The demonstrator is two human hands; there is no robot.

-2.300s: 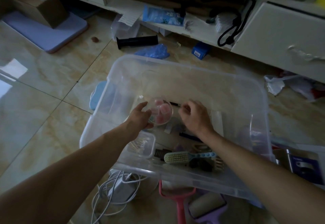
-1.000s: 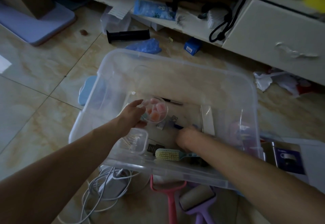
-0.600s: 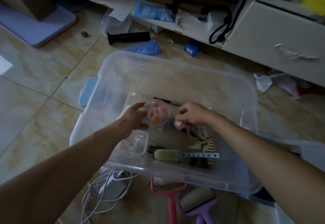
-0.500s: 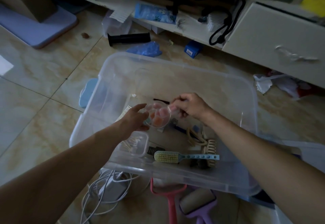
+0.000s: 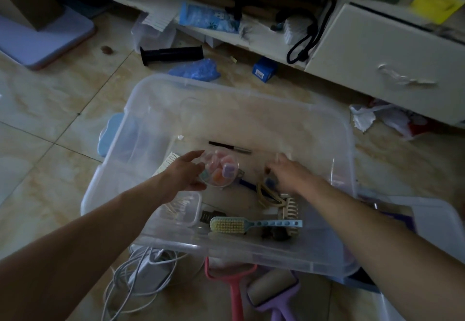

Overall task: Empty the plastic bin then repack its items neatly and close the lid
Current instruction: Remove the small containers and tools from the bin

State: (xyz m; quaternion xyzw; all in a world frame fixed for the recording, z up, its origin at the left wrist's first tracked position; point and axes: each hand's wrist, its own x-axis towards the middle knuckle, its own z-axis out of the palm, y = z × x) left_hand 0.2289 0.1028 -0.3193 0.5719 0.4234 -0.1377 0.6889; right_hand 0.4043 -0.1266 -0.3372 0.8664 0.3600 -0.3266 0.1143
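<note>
Head view: left hand (image 5: 185, 175) cradles clear cup (image 5: 221, 170); right hand (image 5: 289, 173), blurred, grasp unclear.

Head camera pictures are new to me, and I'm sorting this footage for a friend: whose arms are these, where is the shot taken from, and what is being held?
There is no machine here. A camera worn on a person's head looks down at their own two hands. The left hand holds a small round clear dish of coloured pieces over a large clear plastic bin on the tiled floor. The right hand reaches down inside the bin; its fingers are blurred. Also inside lies a pale blue scrubbing brush.
</note>
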